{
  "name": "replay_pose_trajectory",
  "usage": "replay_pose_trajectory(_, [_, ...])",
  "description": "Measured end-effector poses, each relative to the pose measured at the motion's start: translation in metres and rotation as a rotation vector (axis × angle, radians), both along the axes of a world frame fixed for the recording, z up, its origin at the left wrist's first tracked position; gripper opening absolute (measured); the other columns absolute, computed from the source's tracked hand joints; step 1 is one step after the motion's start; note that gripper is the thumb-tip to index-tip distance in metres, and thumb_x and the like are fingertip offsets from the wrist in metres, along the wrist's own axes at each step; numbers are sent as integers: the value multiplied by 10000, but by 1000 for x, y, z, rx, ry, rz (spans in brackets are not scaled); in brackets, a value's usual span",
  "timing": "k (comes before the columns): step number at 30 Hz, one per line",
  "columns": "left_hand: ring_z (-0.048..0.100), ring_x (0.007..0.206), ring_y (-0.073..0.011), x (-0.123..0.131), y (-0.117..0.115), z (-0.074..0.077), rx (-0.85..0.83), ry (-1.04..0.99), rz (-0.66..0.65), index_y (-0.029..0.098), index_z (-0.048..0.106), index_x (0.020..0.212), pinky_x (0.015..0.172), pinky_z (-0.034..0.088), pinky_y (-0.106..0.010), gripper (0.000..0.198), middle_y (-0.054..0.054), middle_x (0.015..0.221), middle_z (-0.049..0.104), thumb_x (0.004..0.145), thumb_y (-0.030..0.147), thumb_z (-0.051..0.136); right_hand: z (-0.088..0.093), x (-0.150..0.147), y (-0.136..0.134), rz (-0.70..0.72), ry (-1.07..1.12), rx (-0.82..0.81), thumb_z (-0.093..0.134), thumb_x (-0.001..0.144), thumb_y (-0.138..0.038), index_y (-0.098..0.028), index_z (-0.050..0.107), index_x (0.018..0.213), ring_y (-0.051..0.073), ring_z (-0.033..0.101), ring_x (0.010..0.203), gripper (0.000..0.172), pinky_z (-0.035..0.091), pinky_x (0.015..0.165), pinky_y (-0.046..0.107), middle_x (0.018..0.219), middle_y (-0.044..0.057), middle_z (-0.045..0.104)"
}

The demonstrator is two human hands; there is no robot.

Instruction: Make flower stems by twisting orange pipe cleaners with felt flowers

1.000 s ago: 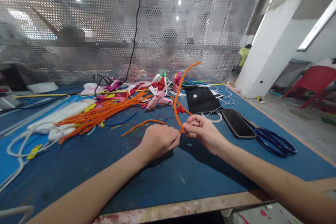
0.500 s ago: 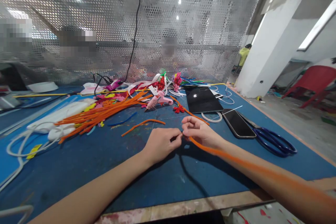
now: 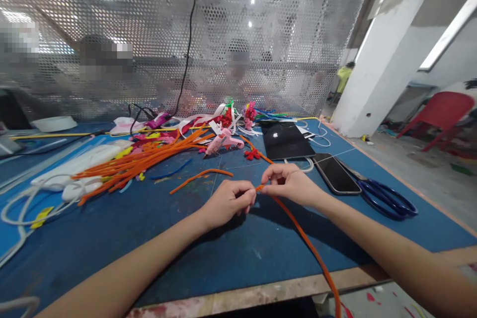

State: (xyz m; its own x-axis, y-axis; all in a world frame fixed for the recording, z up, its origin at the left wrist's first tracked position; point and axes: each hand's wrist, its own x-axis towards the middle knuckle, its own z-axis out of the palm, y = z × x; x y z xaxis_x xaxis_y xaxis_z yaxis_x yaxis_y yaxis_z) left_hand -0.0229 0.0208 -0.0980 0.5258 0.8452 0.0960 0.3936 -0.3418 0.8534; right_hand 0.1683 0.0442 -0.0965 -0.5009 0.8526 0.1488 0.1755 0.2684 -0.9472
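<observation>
At the middle of the blue table mat (image 3: 112, 238), close in front of me, both my hands meet on one orange pipe cleaner (image 3: 305, 243): my left hand (image 3: 227, 201) is closed, thumb and forefinger pinching its far tip, and my right hand (image 3: 288, 184) pinches the same stem just beside it, so only a short stub shows between them. From that pinch the stem's long axis runs toward me and to the right in a gentle curve, crosses the near table edge and leaves the bottom of the view; its far end points left into my left fingers. I judge the work barely begun: only the tip is being handled, I see no loop or twist, and the remaining length looks unshaped. A heap of orange stems (image 3: 141, 159) lies far left, the scissors (image 3: 387, 198) well apart on the right
</observation>
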Motion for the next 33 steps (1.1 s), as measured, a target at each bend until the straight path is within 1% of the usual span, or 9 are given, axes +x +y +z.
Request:
replay_pose_trajectory(3, [421,387,-56,0,0,1,15,9,0,151,513,589,414,323,-153,271,44,468,501,810,269,407,0,-2,-2,26,37,-125,675,679,-331,-168,568,775,110,558,428,217,406,400,201,492,-40,579])
replay_pose_trajectory(5, [420,389,-55,-1,1,1,28,16,1,150,516,588,413,320,-153,275,43,476,504,812,267,407,-1,-2,-2,18,91,-177,682,671,-321,-160,572,784,147,634,534,226,488,474,236,560,-7,632])
replay_pose_trajectory(9, [422,392,-54,-2,3,-1,52,27,19,151,515,603,419,326,-151,247,45,489,513,807,237,406,-2,-2,-1,31,210,-238,720,639,-282,-155,609,823,160,669,689,250,542,638,286,722,30,685])
replay_pose_trajectory(13, [418,393,-58,-3,5,0,74,57,42,154,515,623,433,330,-157,233,52,487,507,810,226,395,-3,-4,-2,-9,404,-253,757,599,-243,-168,616,860,163,660,793,305,532,715,293,839,31,687])
replay_pose_trajectory(16, [443,442,-70,-3,5,1,158,140,28,155,512,596,478,330,-169,261,46,494,511,817,230,396,-4,-6,-4,-60,483,-294,739,635,-251,-176,588,883,143,653,773,299,519,694,269,838,26,686])
replay_pose_trajectory(20, [463,504,-83,-4,7,0,287,259,-3,159,508,569,529,319,-185,280,41,515,518,820,224,401,-3,-7,-6,-77,464,-286,701,684,-285,-180,555,901,130,640,690,282,496,671,273,759,16,689])
replay_pose_trajectory(24, [448,513,-90,-4,8,-3,311,292,-15,165,507,573,538,314,-192,273,40,529,515,816,210,392,-1,-9,-6,-74,415,-246,689,687,-319,-182,550,883,116,617,639,277,467,669,267,694,-3,676])
replay_pose_trajectory(28, [437,508,-94,-3,8,-4,308,287,1,169,506,572,532,305,-195,265,42,518,511,811,200,396,-2,-10,-4,-96,436,-296,674,696,-360,-185,557,857,120,623,652,265,459,670,260,657,-11,659])
replay_pose_trajectory(33, [428,500,-90,-3,7,-5,311,279,7,167,499,564,523,292,-192,262,49,503,491,811,202,417,-8,-8,-3,-51,376,-323,747,611,-281,-173,575,835,104,605,616,302,441,634,232,621,-33,637])
